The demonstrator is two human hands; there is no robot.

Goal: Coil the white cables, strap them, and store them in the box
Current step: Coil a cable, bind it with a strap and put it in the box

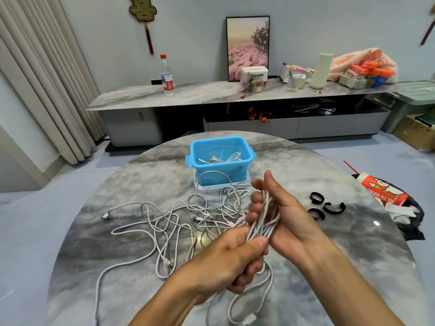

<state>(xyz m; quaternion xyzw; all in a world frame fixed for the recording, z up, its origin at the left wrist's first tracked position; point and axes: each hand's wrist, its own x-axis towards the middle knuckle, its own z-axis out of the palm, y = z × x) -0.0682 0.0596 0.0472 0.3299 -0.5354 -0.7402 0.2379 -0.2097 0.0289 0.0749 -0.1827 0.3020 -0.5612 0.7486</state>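
A bundle of white cable loops (264, 222) is held above the round marble table (122, 182). My right hand (282, 208) grips its upper part, fingers curled round the strands. My left hand (235, 257) pinches the lower end between thumb and fingers. The cable's loose tail hangs down to a plug (249, 320) near the front edge. A tangle of more white cables (179, 222) lies on the table to the left. The blue box (220, 158) stands behind them with cables inside, on its white lid. Three black straps (326, 207) lie right of my hands.
A red and white paper cup on a black bag (386, 192) sits at the table's right edge. Behind the table a long low cabinet (211, 95) carries a water bottle, a framed picture and assorted items. Curtains hang at the left.
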